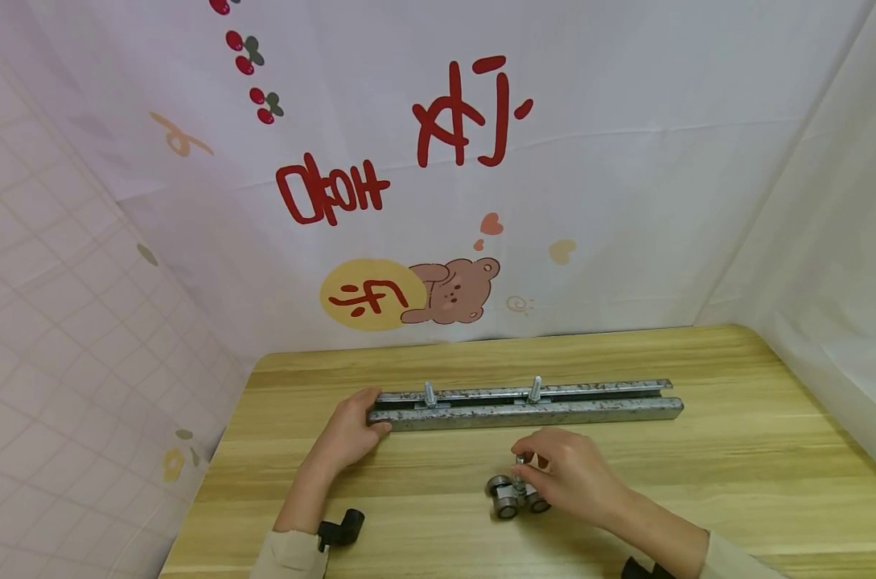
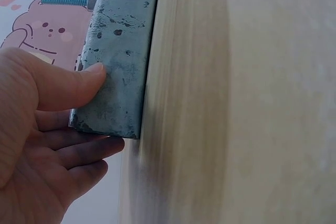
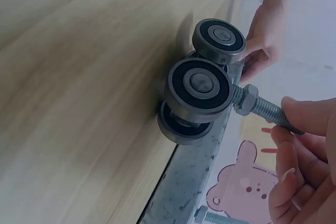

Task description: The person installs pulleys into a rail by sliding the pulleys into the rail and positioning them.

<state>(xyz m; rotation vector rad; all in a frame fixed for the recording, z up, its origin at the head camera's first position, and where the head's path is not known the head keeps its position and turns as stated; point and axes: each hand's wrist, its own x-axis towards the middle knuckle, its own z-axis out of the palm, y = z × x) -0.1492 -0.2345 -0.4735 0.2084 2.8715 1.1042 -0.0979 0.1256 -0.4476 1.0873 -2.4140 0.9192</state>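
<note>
A galvanized steel channel rail lies across the table with its slot facing up. Two bolts, a left one and a right one, stick up from the slot. My left hand grips the rail's left end, thumb on the front face in the left wrist view. In front of the rail, my right hand pinches the threaded bolt of a roller trolley between thumb and fingers. Bearing wheels and a nut show on the trolley. Whether its wheels touch the table I cannot tell.
The wooden table reaches back to a white cloth printed with a bear and red characters. More cloth hangs at both sides. Black wrist mounts, such as the left one, are on both forearms.
</note>
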